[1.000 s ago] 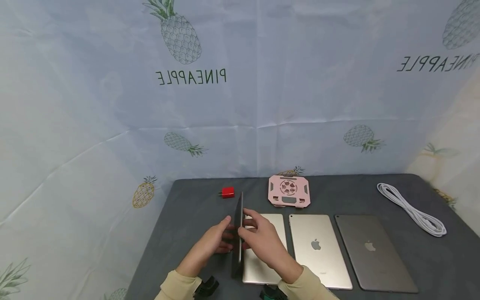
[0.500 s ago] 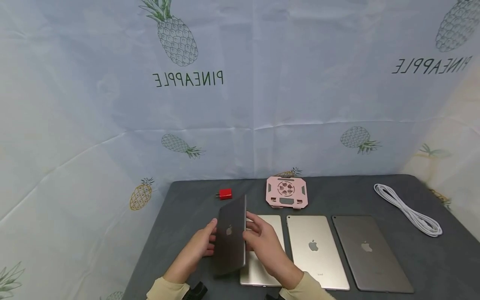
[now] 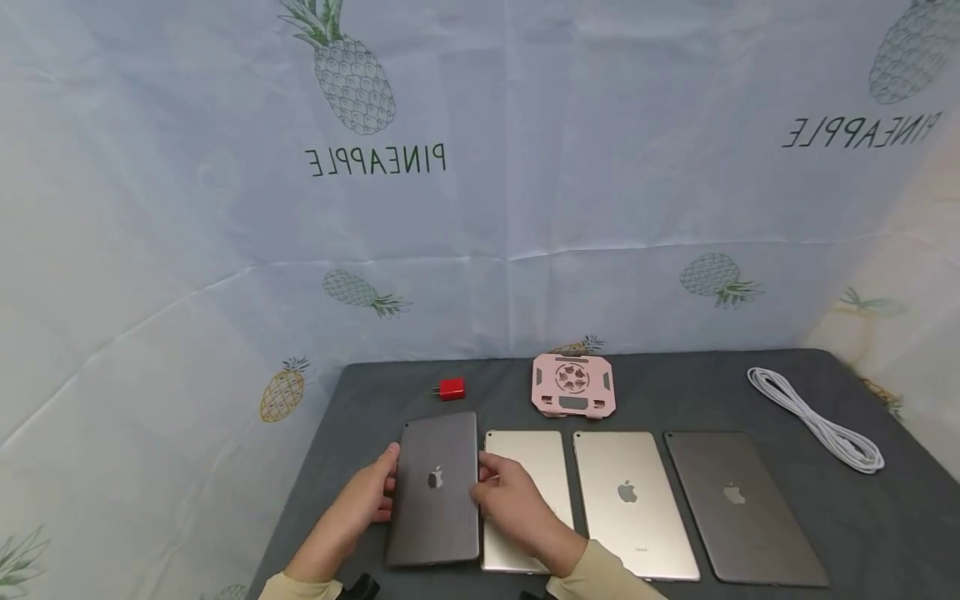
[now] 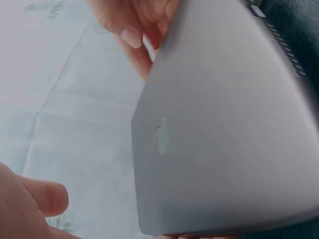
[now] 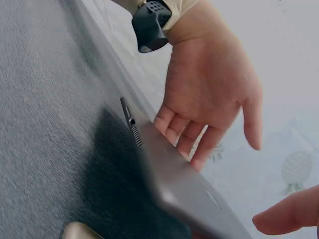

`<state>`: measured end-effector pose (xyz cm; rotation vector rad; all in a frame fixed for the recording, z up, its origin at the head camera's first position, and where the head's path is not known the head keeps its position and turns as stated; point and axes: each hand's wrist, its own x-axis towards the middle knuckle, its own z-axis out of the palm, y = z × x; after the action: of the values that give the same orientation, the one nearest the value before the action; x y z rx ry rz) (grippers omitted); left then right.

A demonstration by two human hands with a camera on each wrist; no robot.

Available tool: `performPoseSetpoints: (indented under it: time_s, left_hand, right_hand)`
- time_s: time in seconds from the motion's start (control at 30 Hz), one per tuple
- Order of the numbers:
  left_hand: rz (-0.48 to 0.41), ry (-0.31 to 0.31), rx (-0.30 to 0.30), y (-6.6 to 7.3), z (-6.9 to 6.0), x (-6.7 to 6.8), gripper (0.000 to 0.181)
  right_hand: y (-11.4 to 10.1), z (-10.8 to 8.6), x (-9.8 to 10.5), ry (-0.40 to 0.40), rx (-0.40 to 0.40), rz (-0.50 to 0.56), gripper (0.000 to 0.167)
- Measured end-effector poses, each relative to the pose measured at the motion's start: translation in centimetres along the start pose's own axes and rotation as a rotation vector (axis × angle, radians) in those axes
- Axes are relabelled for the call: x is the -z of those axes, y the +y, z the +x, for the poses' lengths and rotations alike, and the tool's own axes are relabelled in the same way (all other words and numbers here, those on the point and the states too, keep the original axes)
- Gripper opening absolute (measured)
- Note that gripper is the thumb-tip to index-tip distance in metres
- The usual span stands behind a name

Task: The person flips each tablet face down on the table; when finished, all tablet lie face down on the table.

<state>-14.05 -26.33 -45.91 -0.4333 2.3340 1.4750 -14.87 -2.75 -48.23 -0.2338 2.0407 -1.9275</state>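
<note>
A dark grey tablet (image 3: 437, 500) with an apple logo on its back leans between both hands at the left of the table, apparently just above the cloth. My right hand (image 3: 517, 504) holds its right edge, fingers behind it. In the right wrist view the right thumb (image 5: 286, 214) stands close to the back. My left hand (image 3: 351, 500) is at the opposite edge; its fairly straight fingers touch the tablet and its thumb stands off, as the right wrist view shows. Beside the tablet lies a gold tablet (image 3: 534, 467), partly behind my right hand.
Further right lie another gold tablet (image 3: 641, 525) and a second dark grey tablet (image 3: 750, 525), backs up. A red plug adapter (image 3: 452, 388) and a pink stand-like plate (image 3: 555, 396) lie farther back. A coiled white cable (image 3: 817, 421) rests at the right of the table (image 3: 690, 392).
The tablet has turned from edge-on, its back coming round to face up, and has tipped down to the left. Both hands have moved left with it.
</note>
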Motion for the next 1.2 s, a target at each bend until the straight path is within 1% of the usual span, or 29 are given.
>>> performPoseSetpoints:
  time_s: [0.1, 0.17, 0.3, 0.4, 0.57, 0.63, 0.77, 0.9, 1.03, 1.13, 1.2]
  left_hand:
    - [0.014, 0.028, -0.011, -0.2, 0.1, 0.4, 0.091]
    - [0.028, 0.035, -0.022, -0.3, 0.2, 0.6, 0.091]
    - [0.048, 0.044, -0.025, -0.4, 0.5, 0.7, 0.091]
    - [0.048, 0.052, -0.029, -0.4, 0.8, 0.6, 0.090]
    - [0.062, 0.067, -0.047, -0.6, 1.1, 0.5, 0.082]
    - [0.087, 0.069, -0.053, -0.7, 1.2, 0.5, 0.081]
    - [0.125, 0.070, -0.054, -0.6, 1.2, 0.2, 0.075]
    - [0.143, 0.072, -0.053, -0.3, 1.2, 0.1, 0.065]
    - [0.176, 0.072, -0.054, -0.1, 1.2, 0.0, 0.064]
    - [0.220, 0.096, -0.051, -0.2, 1.2, -0.1, 0.067]
    - [0.267, 0.111, -0.056, -0.2, 1.3, 0.0, 0.071]
  right_hand:
    - [-0.1, 0.1, -0.4, -0.014, -0.030, -0.031, 0.051]
    - [-0.1, 0.1, -0.5, -0.021, -0.062, -0.058, 0.051]
    - [-0.2, 0.3, -0.5, -0.021, -0.111, -0.130, 0.058]
    - [-0.2, 0.4, -0.4, -0.019, -0.127, -0.162, 0.062]
    - [-0.5, 0.4, -0.3, -0.033, -0.129, -0.205, 0.059]
    - [-0.8, 0.3, -0.4, -0.046, -0.130, -0.215, 0.060]
    - [-1.5, -0.2, -0.4, -0.074, -0.128, -0.222, 0.066]
    - [-2.0, -0.7, -0.6, -0.081, -0.123, -0.266, 0.071]
    - [-2.2, -0.9, -0.8, -0.077, -0.109, -0.320, 0.068]
    - [-2.3, -0.9, -0.7, -0.088, -0.076, -0.382, 0.064]
    - [-2.4, -0.9, -0.1, -0.107, -0.044, -0.429, 0.062]
